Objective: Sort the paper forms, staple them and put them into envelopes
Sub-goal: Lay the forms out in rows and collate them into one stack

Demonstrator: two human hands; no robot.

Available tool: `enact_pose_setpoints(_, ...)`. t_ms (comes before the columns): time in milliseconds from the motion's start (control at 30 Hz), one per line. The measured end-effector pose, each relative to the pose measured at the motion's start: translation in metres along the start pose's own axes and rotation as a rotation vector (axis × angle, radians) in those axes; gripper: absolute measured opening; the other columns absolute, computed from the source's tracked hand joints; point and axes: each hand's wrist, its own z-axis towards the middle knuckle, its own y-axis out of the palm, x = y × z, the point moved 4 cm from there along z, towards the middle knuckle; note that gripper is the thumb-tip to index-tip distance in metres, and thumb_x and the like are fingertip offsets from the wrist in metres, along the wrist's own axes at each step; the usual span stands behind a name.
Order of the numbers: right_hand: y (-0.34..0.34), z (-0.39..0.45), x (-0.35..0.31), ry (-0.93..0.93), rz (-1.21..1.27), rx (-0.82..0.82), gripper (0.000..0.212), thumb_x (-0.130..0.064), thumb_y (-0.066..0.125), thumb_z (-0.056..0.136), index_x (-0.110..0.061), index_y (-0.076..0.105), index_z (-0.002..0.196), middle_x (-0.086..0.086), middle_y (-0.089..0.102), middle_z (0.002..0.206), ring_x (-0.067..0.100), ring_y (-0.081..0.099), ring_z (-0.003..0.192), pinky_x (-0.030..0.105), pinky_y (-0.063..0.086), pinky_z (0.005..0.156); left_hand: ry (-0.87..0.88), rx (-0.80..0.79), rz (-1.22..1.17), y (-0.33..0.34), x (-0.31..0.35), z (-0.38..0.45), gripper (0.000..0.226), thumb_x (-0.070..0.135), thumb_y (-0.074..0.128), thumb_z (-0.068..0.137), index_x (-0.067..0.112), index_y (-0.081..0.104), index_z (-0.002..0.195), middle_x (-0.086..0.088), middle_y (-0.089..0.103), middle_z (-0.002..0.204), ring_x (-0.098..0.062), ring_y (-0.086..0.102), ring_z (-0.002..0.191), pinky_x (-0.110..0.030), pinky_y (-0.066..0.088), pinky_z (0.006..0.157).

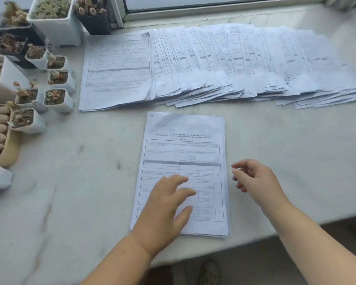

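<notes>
Stone sill (296,153): fanned row of paper forms (224,64) along the back, near the window frame (193,11). Single stack of forms (183,153) in front, centre. Cluster of potted succulents (49,23) at left, beside the row.

A pale marble-look sill (74,182) stretches wide under soft daylight, its front edge dropping away to a dim floor (245,270) below. Along the back runs a white window frame (193,11). Crowding the left side, small square plant pots (56,19), white and dark.
</notes>
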Motion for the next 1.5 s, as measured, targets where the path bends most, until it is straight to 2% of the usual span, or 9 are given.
enact_pose_setpoints(133, -0.001, -0.034, 0.033, -0.21, -0.214, -0.096, 0.018, -0.015, 0.068, 0.087, -0.032, 0.065, 0.083, -0.009, 0.065, 0.082, 0.005, 0.057, 0.069, 0.022, 0.046, 0.072, -0.039, -0.086, 0.091, 0.046, 0.025, -0.04, 0.036, 0.045, 0.06, 0.078, 0.03, 0.059, 0.11, 0.004, 0.049, 0.136, -0.016, 0.04, 0.13, -0.052, 0.036, 0.107)
enact_pose_setpoints(233, 0.003, -0.048, 0.048, -0.468, -0.471, -0.182, 0.025, -0.033, 0.071, 0.082, -0.031, 0.071, 0.107, -0.007, 0.06, 0.124, 0.009, 0.056, 0.114, 0.031, 0.038, 0.101, -0.107, -0.14, 0.172, 0.06, 0.029, -0.052, 0.048, 0.052, 0.058, 0.074, 0.026, 0.06, 0.114, -0.002, 0.05, 0.138, -0.02, 0.041, 0.129, -0.05, 0.039, 0.105)
enact_pose_setpoints(467, 0.016, -0.038, 0.063, -0.486, -0.629, -0.246, 0.079, -0.074, 0.028, 0.068, -0.049, 0.038, 0.142, -0.013, 0.013, 0.161, 0.007, 0.006, 0.148, 0.037, -0.009, 0.117, -0.268, 0.05, 0.152, 0.052, 0.017, -0.051, 0.057, 0.046, 0.073, 0.076, 0.018, 0.062, 0.126, 0.009, 0.045, 0.144, -0.005, 0.04, 0.132, -0.012, 0.023, 0.107)
enact_pose_setpoints(667, 0.03, -0.038, 0.071, -0.484, -0.682, -0.165, 0.07, -0.069, 0.045, 0.069, -0.055, 0.039, 0.137, -0.017, 0.001, 0.16, 0.004, -0.009, 0.147, 0.031, -0.025, 0.111, -0.186, 0.157, 0.304, 0.058, 0.015, -0.046, 0.049, 0.056, 0.056, 0.075, 0.018, 0.066, 0.103, -0.001, 0.06, 0.127, -0.026, 0.05, 0.125, -0.047, 0.043, 0.103)
enact_pose_setpoints(1000, 0.033, -0.038, 0.068, -0.471, -0.67, -0.083, 0.075, -0.08, 0.036, 0.061, -0.054, 0.044, 0.131, -0.02, 0.018, 0.154, 0.002, 0.007, 0.144, 0.03, -0.016, 0.114, -0.082, 0.065, 0.451, 0.051, 0.018, -0.034, 0.034, 0.049, 0.046, 0.077, 0.024, 0.069, 0.084, 0.003, 0.068, 0.103, -0.02, 0.068, 0.096, -0.026, 0.055, 0.07)
enact_pose_setpoints(1100, 0.027, -0.046, 0.058, -0.423, -0.499, -0.085, 0.077, -0.073, 0.051, 0.067, -0.047, 0.034, 0.138, -0.025, 0.031, 0.144, -0.001, 0.027, 0.136, 0.028, 0.007, 0.116, -0.086, 0.068, 0.467, 0.047, 0.021, -0.031, 0.034, 0.046, 0.044, 0.08, 0.026, 0.071, 0.081, 0.005, 0.069, 0.1, -0.016, 0.069, 0.092, -0.022, 0.052, 0.068)
enact_pose_setpoints(1233, 0.006, -0.065, 0.053, -0.265, -0.183, 0.009, 0.028, -0.026, 0.068, 0.088, -0.029, 0.062, 0.115, -0.018, 0.063, 0.115, -0.002, 0.055, 0.103, 0.014, 0.04, 0.09, -0.057, 0.101, 0.471, 0.042, 0.022, -0.03, 0.036, 0.047, 0.043, 0.084, 0.027, 0.072, 0.078, 0.009, 0.069, 0.095, -0.011, 0.067, 0.087, -0.02, 0.049, 0.064)
enact_pose_setpoints(1333, 0.005, -0.078, 0.059, -0.208, -0.172, -0.027, 0.014, -0.019, 0.068, 0.089, -0.033, 0.068, 0.088, -0.014, 0.071, 0.085, 0.007, 0.062, 0.081, 0.014, 0.047, 0.072, -0.034, 0.069, 0.491, 0.04, 0.02, -0.03, 0.039, 0.057, 0.042, 0.079, 0.029, 0.07, 0.075, 0.011, 0.068, 0.097, -0.007, 0.064, 0.087, -0.016, 0.049, 0.059)
enact_pose_setpoints(1500, 0.021, -0.083, 0.072, -0.127, -0.229, -0.098, 0.01, -0.023, 0.067, 0.088, -0.032, 0.069, 0.085, -0.012, 0.067, 0.076, 0.004, 0.054, 0.064, 0.022, 0.046, 0.066, 0.06, 0.033, 0.542, 0.039, 0.017, -0.029, 0.04, 0.056, 0.041, 0.08, 0.028, 0.068, 0.075, 0.01, 0.069, 0.1, -0.011, 0.067, 0.088, -0.018, 0.049, 0.057)
